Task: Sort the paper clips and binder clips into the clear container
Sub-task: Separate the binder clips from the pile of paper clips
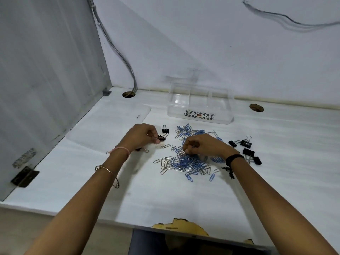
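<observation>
- Far left: grey partition panel (46,85) standing along the desk edge, dark metal hinge (24,176) at its foot.
- Cable bundle (117,50) running down the wall into a round grommet hole (128,94) at the back of the white desk (165,196).
- Clear lid (110,124) lying flat on the desk, left of centre, just behind the left hand.
- Left hand (140,136): fingers curled tight, pinching a black binder clip (161,138) at thumb and forefinger, just off the desk. Thin pink band and gold bangle on that wrist/forearm.
- Another binder clip (165,131) upright just beyond the held one; one more partly hidden under the left wrist.
- Centre back: clear container (200,105), patterned label on front wall, divider inside, both compartments look bare. Sits near the wall, apart from the pile.
- Centre: big loose pile of paper clips (189,162), blue and silver mixed, spread on the desk btwn the two hands and toward the camera.
- Right hand (206,147): down in the pile, fingertips closed narrow on a paper clip or two; exact count can't tell. Black band on the wrist.
- Right of the pile: cluster of black binder clips (246,150) on the desk, near the right wrist.
- Far right back: second grommet hole (256,107).
- Front edge of desk chipped, yellowish core showing.
</observation>
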